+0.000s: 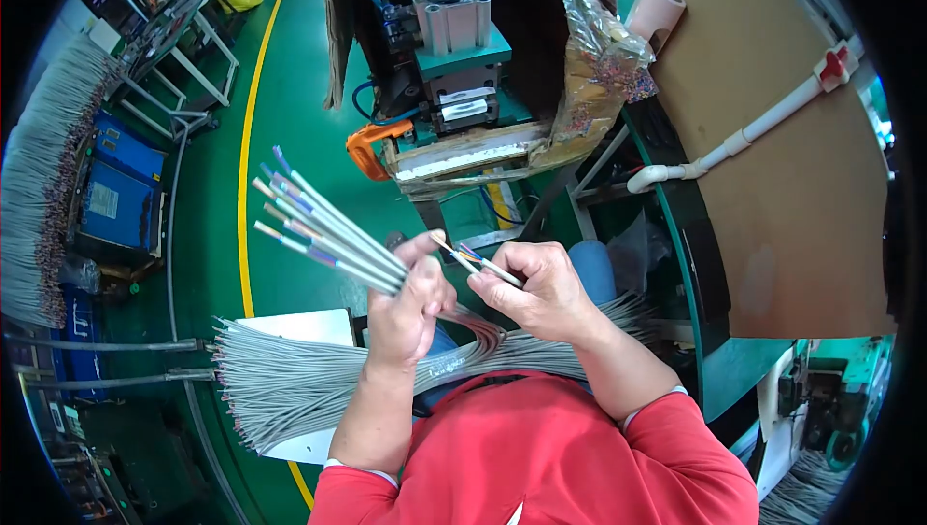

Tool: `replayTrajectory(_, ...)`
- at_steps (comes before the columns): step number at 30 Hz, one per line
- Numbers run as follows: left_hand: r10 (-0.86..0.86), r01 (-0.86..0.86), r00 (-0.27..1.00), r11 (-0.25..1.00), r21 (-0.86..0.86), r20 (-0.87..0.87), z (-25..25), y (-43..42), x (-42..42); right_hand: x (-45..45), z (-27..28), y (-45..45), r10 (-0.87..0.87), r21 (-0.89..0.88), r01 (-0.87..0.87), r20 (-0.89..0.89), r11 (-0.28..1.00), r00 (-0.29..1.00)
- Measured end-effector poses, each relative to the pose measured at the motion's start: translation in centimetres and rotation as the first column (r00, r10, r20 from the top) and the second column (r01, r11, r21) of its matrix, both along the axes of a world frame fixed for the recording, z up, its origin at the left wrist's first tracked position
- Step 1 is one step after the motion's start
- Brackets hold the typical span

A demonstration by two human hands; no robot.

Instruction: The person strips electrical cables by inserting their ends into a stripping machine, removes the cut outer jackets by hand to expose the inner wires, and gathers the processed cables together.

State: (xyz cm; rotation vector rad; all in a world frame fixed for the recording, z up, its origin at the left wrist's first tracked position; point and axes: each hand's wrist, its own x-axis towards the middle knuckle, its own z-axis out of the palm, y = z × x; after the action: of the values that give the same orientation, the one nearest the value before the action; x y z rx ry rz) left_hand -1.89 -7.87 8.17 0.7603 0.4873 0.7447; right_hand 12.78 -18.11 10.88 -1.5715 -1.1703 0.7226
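My left hand [413, 305] is closed around a bunch of grey cables [338, 230]. Their ends fan out up and to the left, the jackets stripped back to show thin coloured wires. My right hand [537, 285] pinches the ends of a few grey cables [499, 272] between thumb and fingers; orange, blue and brown-looking wires stick out of them toward my left fingertips. Whether those fingertips touch the wires I cannot tell. Across my lap lies a thick bundle of grey cables [290, 380], partly over a white board [333, 327].
Ahead stands a press-like machine [452, 23] inside an open cardboard box [338, 42], with an orange part [369, 150] at its side. A brown panel with a white pipe [763, 124] is on the right. More cables [48, 177] hang at left near blue crates [116, 197].
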Motion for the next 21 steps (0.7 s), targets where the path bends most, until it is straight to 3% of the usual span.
replayTrajectory(1,-0.101,0.105,0.994,0.963,0.25,-0.029,-0.8,0.1,-0.8,0.1,-0.1,0.0,-0.006,-0.021,0.006,0.008,1.0,1.0)
replayTrajectory(3,-0.27,0.303,0.95,0.679,0.669,-0.157,-2.1,0.2,-2.2,0.4,-0.6,0.0,-0.02,-0.019,0.019,-0.095,1.0,0.995)
replayTrajectory(4,-0.277,0.308,0.948,0.677,0.668,-0.157,-2.0,-0.1,-2.4,0.5,-0.9,0.0,-0.027,-0.02,0.023,-0.196,1.0,0.98)
replayTrajectory(6,-0.263,0.251,0.963,0.778,0.576,-0.064,-1.2,-0.6,-2.5,0.7,-0.4,0.1,-0.033,-0.016,0.029,-0.289,0.999,0.957)
replayTrajectory(8,-0.253,0.226,0.967,0.823,0.52,-0.02,-0.7,-0.7,-2.4,0.8,0.6,-0.5,0.102,0.024,-0.103,-0.466,0.994,0.879)
replayTrajectory(10,-0.143,0.138,0.99,0.979,0.151,0.021,-0.3,0.1,-1.6,0.8,0.7,-1.0,0.161,0.046,-0.162,-0.548,0.986,0.821)
replayTrajectory(11,-0.078,0.079,0.997,0.996,-0.045,0.024,-0.1,0.4,-1.3,0.7,0.6,-1.1,0.195,0.051,-0.201,-0.564,0.978,0.803)
replayTrajectory(15,-0.122,0.127,0.991,0.984,-0.126,0.046,1.1,0.4,-0.7,0.2,-0.8,-1.4,0.291,0.071,-0.311,-0.59,0.948,0.753)
replayTrajectory(21,-0.093,0.094,0.995,0.994,-0.056,0.019,0.4,0.5,-0.4,0.1,-2.0,-1.2,0.353,0.143,-0.327,-0.506,0.934,0.787)
